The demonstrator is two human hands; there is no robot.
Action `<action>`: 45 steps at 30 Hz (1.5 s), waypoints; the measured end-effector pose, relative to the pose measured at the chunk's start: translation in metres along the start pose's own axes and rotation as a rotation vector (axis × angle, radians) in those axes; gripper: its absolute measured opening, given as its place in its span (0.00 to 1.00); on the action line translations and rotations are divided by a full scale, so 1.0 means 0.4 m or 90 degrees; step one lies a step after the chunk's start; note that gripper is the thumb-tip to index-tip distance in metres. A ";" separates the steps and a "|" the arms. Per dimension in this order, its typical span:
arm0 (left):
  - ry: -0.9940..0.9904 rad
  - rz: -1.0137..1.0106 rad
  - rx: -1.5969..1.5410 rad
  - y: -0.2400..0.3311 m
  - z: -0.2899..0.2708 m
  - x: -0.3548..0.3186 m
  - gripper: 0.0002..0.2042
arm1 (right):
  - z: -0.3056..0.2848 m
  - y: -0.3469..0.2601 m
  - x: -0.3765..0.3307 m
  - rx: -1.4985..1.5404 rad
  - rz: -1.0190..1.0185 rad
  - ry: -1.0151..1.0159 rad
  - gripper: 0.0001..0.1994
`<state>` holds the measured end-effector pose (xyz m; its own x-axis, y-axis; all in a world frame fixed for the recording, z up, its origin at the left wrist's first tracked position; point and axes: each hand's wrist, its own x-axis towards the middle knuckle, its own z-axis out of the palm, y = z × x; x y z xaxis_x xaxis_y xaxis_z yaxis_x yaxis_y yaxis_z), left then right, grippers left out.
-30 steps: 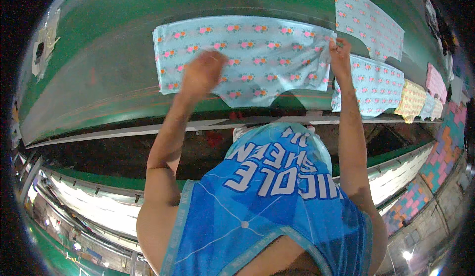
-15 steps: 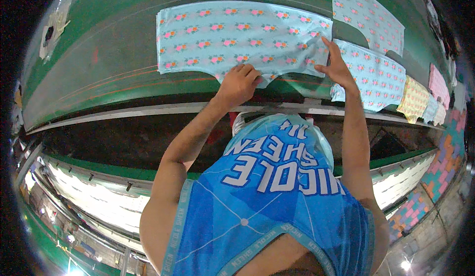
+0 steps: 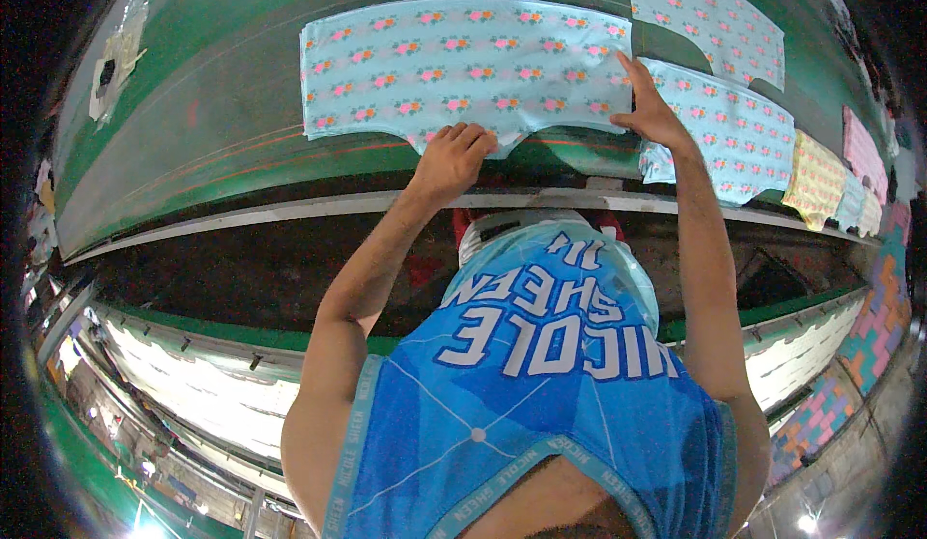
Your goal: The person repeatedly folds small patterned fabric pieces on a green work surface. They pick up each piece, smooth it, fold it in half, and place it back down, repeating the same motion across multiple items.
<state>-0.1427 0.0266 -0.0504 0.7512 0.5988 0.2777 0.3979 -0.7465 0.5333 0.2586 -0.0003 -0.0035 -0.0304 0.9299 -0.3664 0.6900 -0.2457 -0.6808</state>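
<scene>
The light-blue floral cloth is lying flat on the green counter, in front of the person. The left hand has curled fingers at the cloth's lower edge; I cannot tell if they grip it. The right hand is open at the right edge. The blue shirt carries large white letters, and smaller letters follow its trim.

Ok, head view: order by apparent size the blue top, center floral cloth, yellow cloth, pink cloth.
1. Blue top, helped by nearness to the camera
2. Center floral cloth
3. Yellow cloth and pink cloth: too alike near the bent rim to rank
</scene>
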 end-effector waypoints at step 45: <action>0.139 -0.401 0.459 -0.496 -0.181 0.074 0.41 | 0.188 -0.057 0.117 -0.382 -0.185 0.304 0.39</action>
<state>-0.2376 0.2134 -0.0902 0.2054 0.9346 0.2904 0.9734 -0.2259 0.0386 0.1868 0.0285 -0.0529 -0.0499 0.9836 0.1732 0.9757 0.0850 -0.2019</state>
